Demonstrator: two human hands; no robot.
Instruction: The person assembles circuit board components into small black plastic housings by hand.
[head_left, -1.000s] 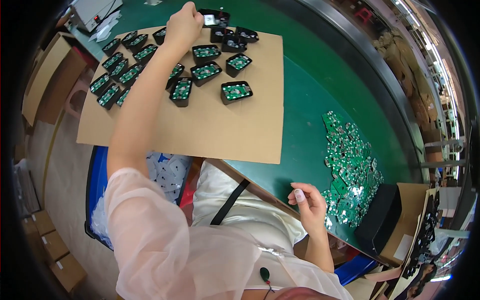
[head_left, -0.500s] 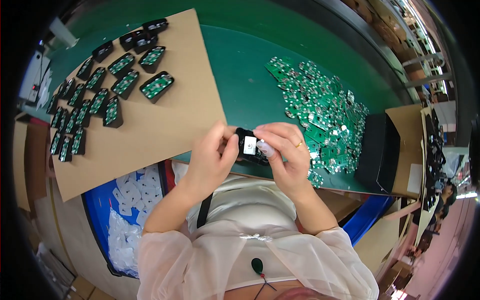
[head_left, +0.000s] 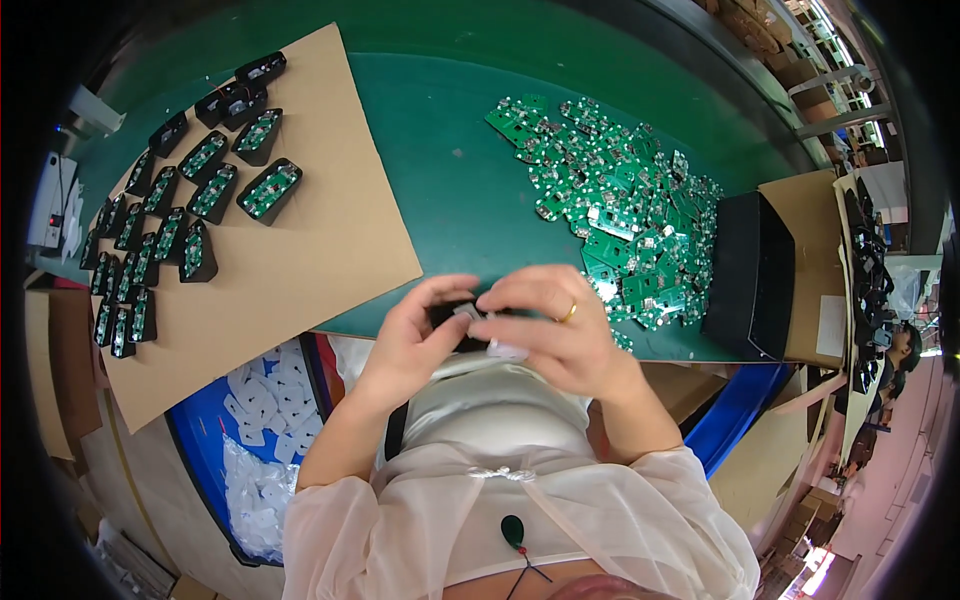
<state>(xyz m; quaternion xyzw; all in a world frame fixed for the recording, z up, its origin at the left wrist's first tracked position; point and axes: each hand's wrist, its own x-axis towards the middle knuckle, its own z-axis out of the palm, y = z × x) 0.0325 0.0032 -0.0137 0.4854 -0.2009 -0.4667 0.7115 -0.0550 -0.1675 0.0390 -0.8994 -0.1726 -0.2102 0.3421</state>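
A small black plastic housing (head_left: 441, 313) is held low over the front edge of the green table, close to my body. My left hand (head_left: 408, 325) grips it from the left, thumb and fingers closed round its side. My right hand (head_left: 560, 325) closes on it from the other side, its fingertips over the top and slightly smeared by motion. A pale, light-grey piece (head_left: 467, 312) shows on the housing between the fingertips. A whitish-lilac cover or nail (head_left: 507, 350) shows at a right fingertip; I cannot tell which. The fingers hide most of the housing.
On the left, a brown cardboard sheet (head_left: 330, 200) carries several black housings with green circuit boards (head_left: 270, 190). A heap of loose circuit boards (head_left: 620, 215) covers the right of the table (head_left: 430, 150). Beyond stands a black box (head_left: 750, 275). A blue bin (head_left: 205, 440) holds white plates.
Both hands have come slightly lower with the housing, and its white face has turned mostly out of sight. The right fingers have shifted across its top. The view has shifted a little.
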